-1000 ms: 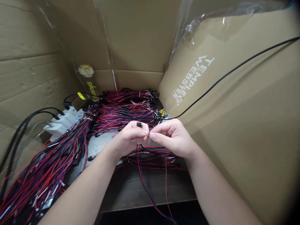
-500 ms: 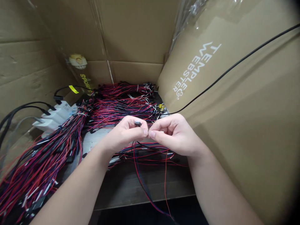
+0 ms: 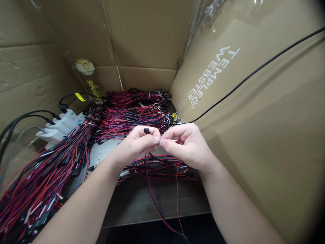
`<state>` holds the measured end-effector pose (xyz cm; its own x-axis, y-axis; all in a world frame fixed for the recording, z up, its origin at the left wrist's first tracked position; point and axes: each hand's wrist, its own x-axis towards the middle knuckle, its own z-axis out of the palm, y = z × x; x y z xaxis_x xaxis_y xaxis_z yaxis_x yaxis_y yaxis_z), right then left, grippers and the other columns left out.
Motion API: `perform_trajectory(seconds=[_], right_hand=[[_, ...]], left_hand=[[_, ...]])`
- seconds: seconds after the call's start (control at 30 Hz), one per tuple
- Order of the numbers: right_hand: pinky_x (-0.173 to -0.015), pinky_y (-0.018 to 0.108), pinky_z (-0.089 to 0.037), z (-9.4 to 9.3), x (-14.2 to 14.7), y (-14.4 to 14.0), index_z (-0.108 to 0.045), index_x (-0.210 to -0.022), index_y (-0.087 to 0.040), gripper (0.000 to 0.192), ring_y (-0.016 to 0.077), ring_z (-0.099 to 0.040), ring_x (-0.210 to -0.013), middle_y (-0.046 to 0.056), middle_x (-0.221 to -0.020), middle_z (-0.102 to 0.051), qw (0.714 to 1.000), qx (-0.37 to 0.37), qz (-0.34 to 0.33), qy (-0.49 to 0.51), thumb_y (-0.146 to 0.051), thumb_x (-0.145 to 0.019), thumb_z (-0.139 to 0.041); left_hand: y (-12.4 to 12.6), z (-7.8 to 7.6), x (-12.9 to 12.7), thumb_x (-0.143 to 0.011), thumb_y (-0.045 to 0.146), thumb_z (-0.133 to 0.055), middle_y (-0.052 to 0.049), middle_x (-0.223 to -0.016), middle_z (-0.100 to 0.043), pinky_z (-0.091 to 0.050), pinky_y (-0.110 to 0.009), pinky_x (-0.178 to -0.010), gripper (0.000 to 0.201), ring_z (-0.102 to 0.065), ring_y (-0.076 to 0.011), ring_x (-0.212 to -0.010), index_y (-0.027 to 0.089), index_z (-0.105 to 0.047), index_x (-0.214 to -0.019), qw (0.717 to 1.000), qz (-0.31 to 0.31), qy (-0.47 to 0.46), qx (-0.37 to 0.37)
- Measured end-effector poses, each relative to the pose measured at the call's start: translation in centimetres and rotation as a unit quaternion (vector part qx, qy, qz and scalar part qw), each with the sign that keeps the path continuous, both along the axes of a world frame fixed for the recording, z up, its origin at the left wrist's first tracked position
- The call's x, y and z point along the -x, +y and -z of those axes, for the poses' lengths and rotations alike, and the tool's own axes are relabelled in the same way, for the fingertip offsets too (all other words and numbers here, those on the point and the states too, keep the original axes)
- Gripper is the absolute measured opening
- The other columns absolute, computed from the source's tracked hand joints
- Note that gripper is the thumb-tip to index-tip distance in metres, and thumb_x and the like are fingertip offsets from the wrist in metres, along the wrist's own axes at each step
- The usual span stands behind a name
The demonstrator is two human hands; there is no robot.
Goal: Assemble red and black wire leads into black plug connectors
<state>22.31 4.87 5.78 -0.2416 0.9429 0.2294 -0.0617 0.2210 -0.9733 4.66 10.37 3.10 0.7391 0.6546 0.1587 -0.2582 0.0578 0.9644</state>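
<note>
My left hand (image 3: 142, 140) is closed, with a small black connector (image 3: 147, 130) showing above its curled fingers. Red, blue and black wires (image 3: 152, 193) hang down below that hand. My right hand (image 3: 186, 144) is pinched, and a thin white piece (image 3: 172, 140) sticks out between its thumb and forefinger. Below the right hand a single orange-red wire (image 3: 177, 193) hangs and meets the other wires lower down. The fingertips of both hands touch or nearly touch; what lies between them is too small to make out.
Bundles of red and black wires (image 3: 127, 118) lie behind my hands; a large tied bundle (image 3: 50, 179) fills the left. A white power strip (image 3: 61, 127) with plugged cables stands there. Cardboard walls (image 3: 243, 118) enclose the back and right. A black cable (image 3: 241, 83) crosses the right side.
The connector in my left hand has turned, so its face with holes shows now. More of the white piece shows in my right hand. The hanging wires have shifted slightly.
</note>
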Motion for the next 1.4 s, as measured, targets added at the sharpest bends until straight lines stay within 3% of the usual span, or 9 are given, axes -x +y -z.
perform_trajectory(seconds=[0.2, 0.37, 0.7, 1.07, 1.4], right_hand=[[-0.042, 0.018, -0.033, 0.41, 0.59, -0.04, -0.074, -0.066, -0.012, 0.009, 0.0084, -0.042, -0.048, 0.0, -0.054, -0.057, 0.998, -0.031, 0.063, -0.007, -0.019, -0.072, -0.076], [-0.043, 0.018, -0.039, 0.51, 0.47, 0.11, -0.078, -0.067, -0.014, 0.007, 0.0099, -0.05, -0.049, 0.003, -0.059, -0.067, 0.995, -0.07, 0.077, -0.001, -0.018, -0.073, -0.08], [-0.039, 0.017, -0.03, 0.03, 0.23, -0.32, -0.079, -0.07, -0.013, 0.004, 0.0063, -0.04, -0.044, -0.002, -0.052, -0.057, 0.998, -0.05, 0.036, -0.017, -0.014, -0.073, -0.077], [-0.04, 0.018, -0.026, 0.35, -0.21, -0.27, -0.075, -0.075, -0.01, 0.015, 0.0056, -0.033, -0.046, -0.003, -0.054, -0.049, 0.995, -0.042, -0.002, -0.089, -0.021, -0.083, -0.071], [-0.042, 0.019, -0.027, 0.3, 0.17, -0.54, -0.076, -0.073, -0.012, 0.02, 0.0076, -0.037, -0.047, 0.0, -0.056, -0.051, 0.99, -0.061, 0.04, -0.117, -0.027, -0.084, -0.07]], left_hand=[[0.03, -0.21, -0.33, -0.08, 0.028, -0.064, 0.003, -0.053, -0.045, -0.027, -0.025, -0.051, 0.022, -0.036, -0.0078, -0.05, 0.014, -0.06, -0.063, 0.998, -0.057, -0.023, 0.003], [0.16, -0.13, -0.16, -0.075, 0.025, -0.071, 0.0, -0.057, -0.056, -0.035, -0.024, -0.054, 0.016, -0.047, -0.009, -0.053, 0.013, -0.068, -0.065, 0.998, -0.056, -0.038, 0.016], [-0.1, -0.39, -0.44, -0.067, 0.023, -0.073, 0.002, -0.048, -0.047, -0.03, -0.024, -0.054, 0.017, -0.041, -0.0083, -0.051, 0.014, -0.065, -0.056, 0.997, -0.036, -0.039, 0.054], [0.3, -0.23, 0.23, -0.071, 0.02, -0.062, 0.003, -0.051, -0.046, -0.03, -0.027, -0.058, 0.017, -0.035, -0.0088, -0.054, 0.015, -0.058, -0.055, 0.997, -0.049, 0.033, -0.048], [0.33, -0.39, 0.44, -0.072, 0.017, -0.06, 0.003, -0.051, -0.046, -0.029, -0.027, -0.057, 0.018, -0.034, -0.0082, -0.053, 0.015, -0.058, -0.055, 0.995, -0.055, 0.03, -0.077]])
